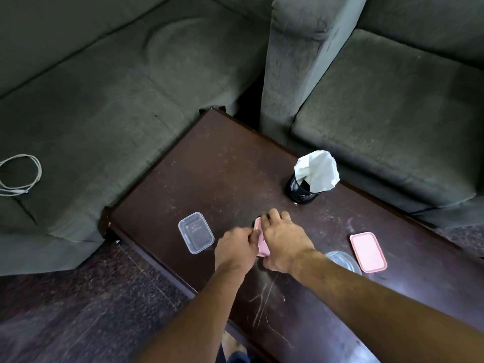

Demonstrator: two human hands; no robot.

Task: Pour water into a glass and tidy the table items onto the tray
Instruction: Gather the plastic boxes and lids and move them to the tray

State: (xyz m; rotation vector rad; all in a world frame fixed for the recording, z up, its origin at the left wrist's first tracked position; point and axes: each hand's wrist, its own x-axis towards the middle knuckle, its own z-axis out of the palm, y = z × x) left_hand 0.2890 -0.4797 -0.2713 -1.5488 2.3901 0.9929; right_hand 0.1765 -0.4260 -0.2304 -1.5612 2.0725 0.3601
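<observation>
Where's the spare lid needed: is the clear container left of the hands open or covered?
Open. The clear container has no lid; the table shows through its base.

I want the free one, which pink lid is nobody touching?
The pink lid lying alone at the table's right; the other is under both hands.

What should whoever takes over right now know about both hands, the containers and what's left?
Left hand: fingers pinching the left edge of the pink rectangular plastic lid mid-table.
Right hand: laid over the same lid, covering most of it; what is under it cannot be seen.
Clear rectangular plastic container: open and apparently empty, to the left of the hands.
Second pink rectangular lid: flat on the dark wooden table, to the right.
Clear round container: partly hidden behind the right forearm.
Black mesh cup holding white tissue: upright, far side.
No tray, glass or water in view, so pouring and tidying both appear to remain.
</observation>
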